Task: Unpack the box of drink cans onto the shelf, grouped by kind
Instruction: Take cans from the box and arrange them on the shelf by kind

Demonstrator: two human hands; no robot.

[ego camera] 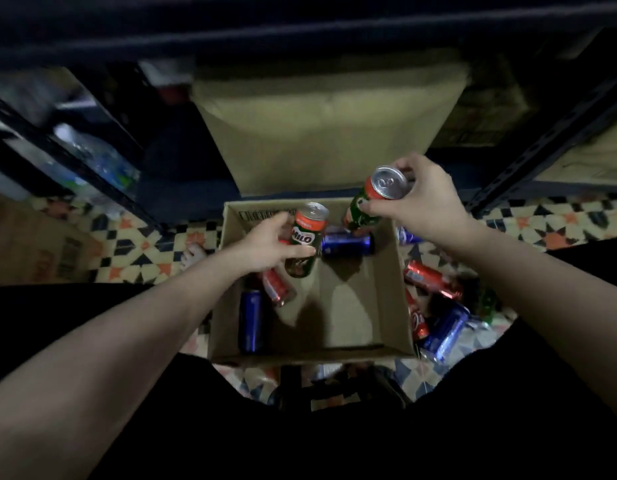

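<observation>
An open cardboard box (355, 306) sits on the tiled floor below me. My left hand (269, 242) grips a green Milo can (305, 240) above the box's left side. Over the far right corner, my right hand (421, 199) holds a second green Milo can (367, 202), tilted with its silver top toward me. Inside the box lie a blue can (347, 244) at the far wall, another blue can (250, 320) along the left wall, and a red can (277, 287) under my left wrist.
Red cans (433, 279) and a blue can (445, 332) lie on the patterned floor right of the box. A dark metal shelf frame (542, 140) stands ahead, with a large cardboard box (328, 133) under its upper shelf. Plastic bottles (99, 161) sit at the left.
</observation>
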